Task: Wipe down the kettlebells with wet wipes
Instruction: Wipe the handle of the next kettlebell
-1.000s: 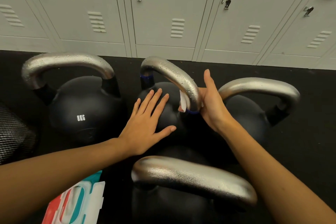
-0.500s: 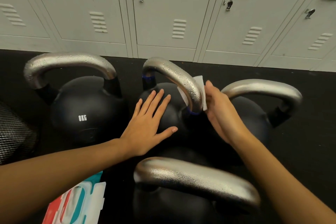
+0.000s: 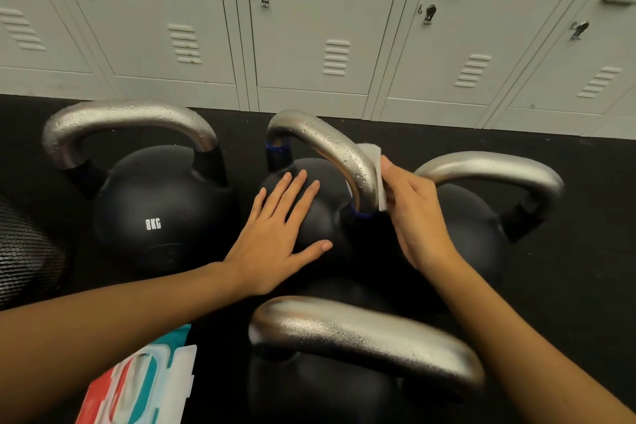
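Several black kettlebells with silver handles stand on the dark floor. My left hand [image 3: 275, 237] rests flat, fingers straight, on the body of the middle kettlebell [image 3: 320, 217]. Its wet, beaded handle [image 3: 330, 151] arches above. My right hand [image 3: 413, 213] holds a white wet wipe [image 3: 377, 175] pressed against the right side of that handle, near its blue-banded base. The 8KG kettlebell [image 3: 158, 213] stands to the left, another kettlebell [image 3: 481, 217] to the right, and a fourth kettlebell [image 3: 361, 337] sits closest to me.
A red, teal and white wipes pack [image 3: 137, 385] lies on the floor at the lower left. Grey lockers [image 3: 309, 21] line the back wall. A dark mesh object [image 3: 24, 251] sits at the left edge.
My right hand has come out from around the handle's base and slid the wipe up along the handle's right side. My left hand has stayed flat on the kettlebell.
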Demonstrator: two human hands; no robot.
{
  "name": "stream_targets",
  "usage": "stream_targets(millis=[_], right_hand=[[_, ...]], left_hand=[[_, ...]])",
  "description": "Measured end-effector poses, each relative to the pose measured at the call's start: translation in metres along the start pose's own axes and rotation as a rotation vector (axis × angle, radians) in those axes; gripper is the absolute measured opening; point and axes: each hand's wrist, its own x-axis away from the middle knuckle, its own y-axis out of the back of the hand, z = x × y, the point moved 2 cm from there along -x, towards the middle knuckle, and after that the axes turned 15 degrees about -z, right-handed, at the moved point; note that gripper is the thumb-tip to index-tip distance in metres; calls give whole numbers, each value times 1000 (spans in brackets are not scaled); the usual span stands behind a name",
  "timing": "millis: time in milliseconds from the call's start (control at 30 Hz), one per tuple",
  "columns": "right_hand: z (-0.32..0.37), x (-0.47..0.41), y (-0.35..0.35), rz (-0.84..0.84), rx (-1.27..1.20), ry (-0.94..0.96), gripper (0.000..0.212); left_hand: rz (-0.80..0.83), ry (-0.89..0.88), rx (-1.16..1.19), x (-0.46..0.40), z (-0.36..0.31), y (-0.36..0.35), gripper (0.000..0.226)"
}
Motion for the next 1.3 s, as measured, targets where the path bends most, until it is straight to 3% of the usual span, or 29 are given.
stream_targets(millis=[133, 333, 633, 867, 967, 1100, 1300], right_hand=[[-16, 19, 12, -38, -100, -51, 34], [4, 9, -2, 11, -17, 181, 30], [-15, 17, 7, -56, -95, 116, 36], [3, 19, -2, -41, 49, 381, 35], [10, 6, -7, 18, -9, 248, 29], [-3, 1, 0, 20, -45, 113, 37], [-24, 27, 16, -47, -90, 123, 42]], left_hand=[[3, 1, 0, 0, 0, 0, 83], [-2, -4, -6, 0, 1, -1, 83], [-4, -1, -11, 0, 1, -1, 82], [9, -1, -17, 0, 0, -1, 82], [7, -3, -12, 0, 1, -1, 82], [-4, -11, -14, 0, 1, -1, 82], [3, -7, -19, 0, 1, -1, 83]])
